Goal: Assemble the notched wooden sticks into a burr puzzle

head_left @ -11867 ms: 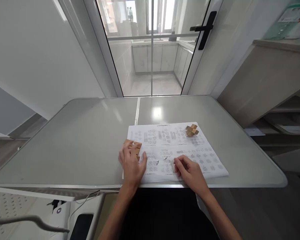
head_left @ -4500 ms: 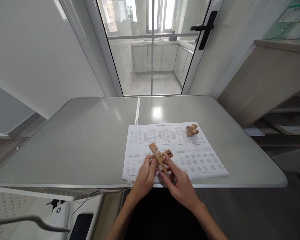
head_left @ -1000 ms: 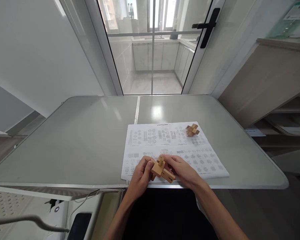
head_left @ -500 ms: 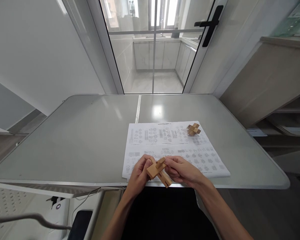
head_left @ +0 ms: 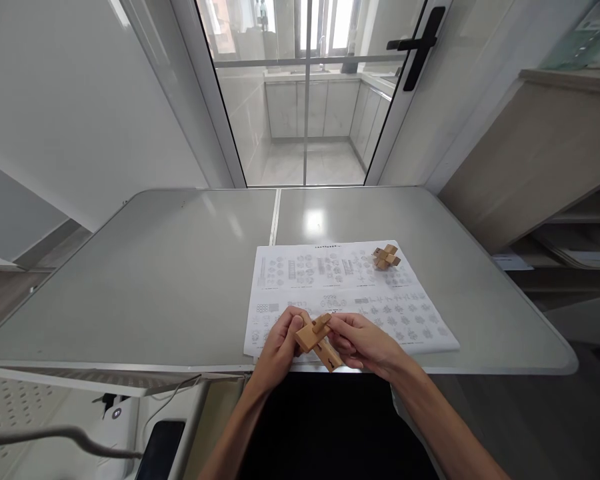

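Observation:
Both of my hands hold a partly joined wooden block puzzle just above the table's near edge. My left hand grips its left end with curled fingers. My right hand pinches the crossing sticks from the right. Under them lies a white printed instruction sheet. A second, finished wooden knot puzzle rests on the sheet's far right corner, untouched.
The grey folding table has a seam down its middle and rounded corners. Beyond it is a glass sliding door. A wooden shelf unit stands at the right. A phone and cable lie low at the left.
Since the earliest frame the loose wooden pieces left the sheet's left side and are now joined in my hands. In the last second the assembly tilted and shifted slightly towards me.

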{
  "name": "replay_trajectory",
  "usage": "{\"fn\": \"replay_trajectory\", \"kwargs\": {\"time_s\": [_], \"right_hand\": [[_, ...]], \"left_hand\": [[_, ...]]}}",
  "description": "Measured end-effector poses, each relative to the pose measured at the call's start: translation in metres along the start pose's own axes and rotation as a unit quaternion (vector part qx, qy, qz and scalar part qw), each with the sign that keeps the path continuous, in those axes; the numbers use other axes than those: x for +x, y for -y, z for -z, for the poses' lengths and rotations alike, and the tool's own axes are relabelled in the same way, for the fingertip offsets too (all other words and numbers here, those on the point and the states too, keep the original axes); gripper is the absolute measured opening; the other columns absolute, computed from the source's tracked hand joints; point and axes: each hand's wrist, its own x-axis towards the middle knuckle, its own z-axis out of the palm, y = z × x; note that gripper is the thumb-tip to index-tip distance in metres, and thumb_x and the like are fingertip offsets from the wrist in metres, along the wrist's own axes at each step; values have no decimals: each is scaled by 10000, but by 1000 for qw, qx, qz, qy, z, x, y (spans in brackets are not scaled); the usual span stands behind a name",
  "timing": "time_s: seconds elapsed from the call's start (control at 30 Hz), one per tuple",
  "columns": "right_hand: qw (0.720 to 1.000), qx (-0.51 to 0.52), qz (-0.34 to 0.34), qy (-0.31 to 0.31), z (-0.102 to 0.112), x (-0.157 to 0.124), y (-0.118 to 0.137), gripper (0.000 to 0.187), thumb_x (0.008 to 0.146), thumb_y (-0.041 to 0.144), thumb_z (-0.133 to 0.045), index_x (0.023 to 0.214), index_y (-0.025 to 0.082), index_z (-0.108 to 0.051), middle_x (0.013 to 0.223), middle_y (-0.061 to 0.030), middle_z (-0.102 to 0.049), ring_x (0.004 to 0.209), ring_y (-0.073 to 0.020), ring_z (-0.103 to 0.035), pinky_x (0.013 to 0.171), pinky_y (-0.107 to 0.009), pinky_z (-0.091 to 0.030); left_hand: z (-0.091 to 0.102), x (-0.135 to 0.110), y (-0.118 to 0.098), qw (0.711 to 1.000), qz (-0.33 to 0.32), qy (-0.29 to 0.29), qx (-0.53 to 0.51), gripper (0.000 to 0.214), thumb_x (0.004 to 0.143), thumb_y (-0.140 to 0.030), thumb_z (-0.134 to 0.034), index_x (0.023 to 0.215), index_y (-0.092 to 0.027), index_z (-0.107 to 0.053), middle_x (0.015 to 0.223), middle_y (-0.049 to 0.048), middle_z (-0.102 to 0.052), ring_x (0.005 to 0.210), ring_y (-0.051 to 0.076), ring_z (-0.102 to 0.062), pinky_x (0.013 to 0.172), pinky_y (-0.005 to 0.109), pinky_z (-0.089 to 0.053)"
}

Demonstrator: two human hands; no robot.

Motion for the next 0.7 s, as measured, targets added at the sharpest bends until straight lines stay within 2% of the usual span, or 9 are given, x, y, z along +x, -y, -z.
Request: {"fn": "replay_trajectory", "kwargs": {"time_s": [0.13, 0.3, 0.43, 0.7], "right_hand": [[999, 37, 12, -1, -9, 1, -6, 550, 862, 657, -781, 680, 201, -533, 537, 99, -365, 463, -54, -207, 365, -178, -226], [996, 86, 26, 12, -22, 1, -11, 535, 847, 640, -803, 683, 194, -557, 541, 94, -366, 471, -57, -203, 369, -175, -250], [995, 84, 40, 19, -26, 0, -10, 536, 839, 649, -805, 683, 199, -558, 539, 97, -359, 464, -59, -211, 377, -182, -282], [996, 78, 42, 21, -21, 1, -14, 585, 862, 644, -772, 596, 217, -474, 515, 86, -348, 449, -65, -235, 384, -198, -310]], "left_hand": [[-10, 1, -3, 996, -34, -82, 9, 517, 1005, -692, -492, 821, -209, -521, 766, -12, -450, 689, 155, -394, 643, 277, -372], [-25, 3, -7, 983, -42, -169, -52, 507, 1027, -621, -488, 728, -218, -417, 731, -19, -383, 671, 150, -341, 645, 280, -381], [-25, 2, -11, 981, -12, -189, -44, 485, 1032, -566, -482, 701, -221, -402, 699, -23, -376, 651, 150, -335, 626, 280, -376], [-31, 0, -21, 977, 20, -206, -49, 496, 1003, -634, -535, 741, -220, -458, 734, -16, -427, 671, 149, -394, 645, 280, -413]]}}
